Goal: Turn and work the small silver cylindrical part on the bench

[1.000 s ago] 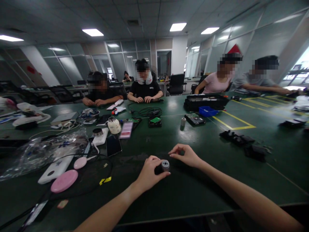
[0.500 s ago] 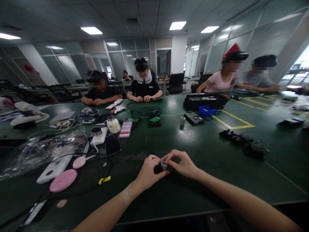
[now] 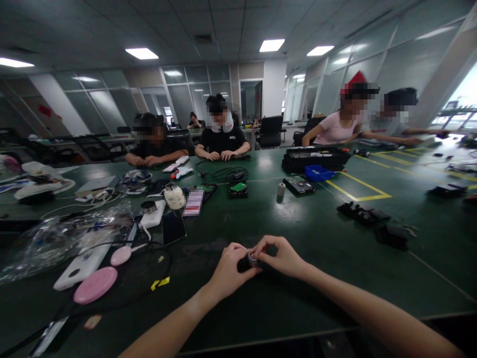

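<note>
A small grey metal cylinder (image 3: 253, 260) stands between my hands, near the front of the green table (image 3: 328, 258). My left hand (image 3: 231, 266) is curled around its left side, thumb at the near side and forefinger at the far side. With thumb and forefinger bent to a pinch, my right hand (image 3: 282, 257) touches the cylinder's top; whether a smaller part lies between those fingertips is hidden. A similar silver cylinder (image 3: 280, 190) stands upright farther back, beside a hard drive (image 3: 299, 185).
To my left lie a pink oval lid (image 3: 96, 285), a white power bank (image 3: 82, 266), a phone (image 3: 173, 228) and clear plastic bags (image 3: 63, 243). Black plastic parts (image 3: 365, 214) are at the right. A blue tray (image 3: 319, 173) stands farther back. Several people sit across the table.
Both hands stay at the cylinder; the right fingers have shifted slightly over its top. The view has tilted a little. At the far right, a person's arm has stretched out to the right.
</note>
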{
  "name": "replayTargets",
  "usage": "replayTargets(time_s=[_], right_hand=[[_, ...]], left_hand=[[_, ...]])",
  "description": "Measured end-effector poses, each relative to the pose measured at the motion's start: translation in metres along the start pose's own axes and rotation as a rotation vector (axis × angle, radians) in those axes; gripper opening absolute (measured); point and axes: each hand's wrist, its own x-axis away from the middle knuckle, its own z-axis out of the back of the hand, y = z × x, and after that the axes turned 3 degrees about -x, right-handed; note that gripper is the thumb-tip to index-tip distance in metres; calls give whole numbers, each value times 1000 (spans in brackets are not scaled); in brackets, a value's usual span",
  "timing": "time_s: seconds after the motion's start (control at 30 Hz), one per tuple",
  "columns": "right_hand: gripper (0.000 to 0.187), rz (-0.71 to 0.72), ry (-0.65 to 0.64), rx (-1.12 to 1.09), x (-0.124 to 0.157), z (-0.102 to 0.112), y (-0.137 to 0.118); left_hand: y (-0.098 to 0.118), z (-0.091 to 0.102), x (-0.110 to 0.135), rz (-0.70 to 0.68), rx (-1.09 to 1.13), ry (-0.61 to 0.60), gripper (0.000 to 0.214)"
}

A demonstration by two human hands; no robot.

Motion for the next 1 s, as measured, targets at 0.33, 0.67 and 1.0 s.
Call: replayTargets(time_s=[0.33, 0.67, 1.0], right_hand=[[19, -35, 54, 46, 1, -1, 3], [19, -25, 68, 86, 0, 0, 0], [25, -41, 104, -46, -11, 26, 11]], left_hand=[[-1, -1, 0, -4, 8, 4, 29], [-1, -2, 0, -9, 4, 7, 29], [-2, -1, 0, -7, -13, -7, 33]])
